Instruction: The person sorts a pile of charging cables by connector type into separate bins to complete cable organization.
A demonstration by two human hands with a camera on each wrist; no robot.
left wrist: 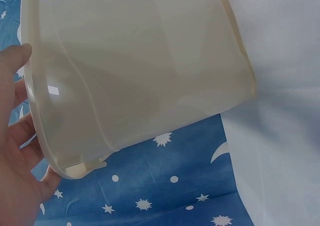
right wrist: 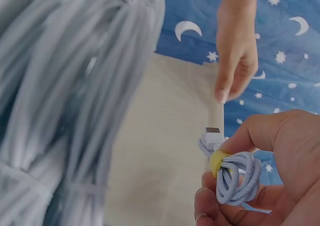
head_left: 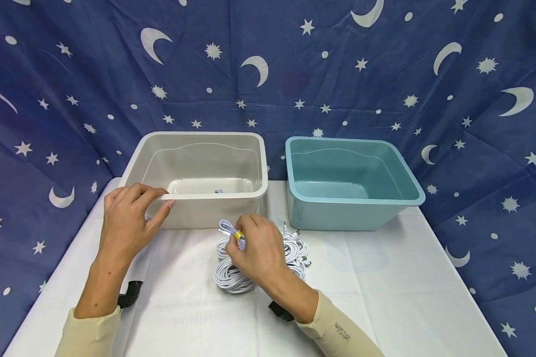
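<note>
My right hand pinches a coiled pale lavender USB cable between thumb and fingers. A yellow tie wraps the coil, and a USB plug sticks out past it. Under and around this hand lies a pile of white coiled cables, partly covered by it. At the near left corner of the off-white plastic bin, my left hand holds the rim, thumb outside and fingers over the edge. Inside that bin, a small piece of lavender cable shows above the front rim.
To the right of the off-white bin stands a teal bin of similar shape. Both are on a white-covered table, backed by a blue curtain with moons and stars. Black wrist straps show beside my wrists.
</note>
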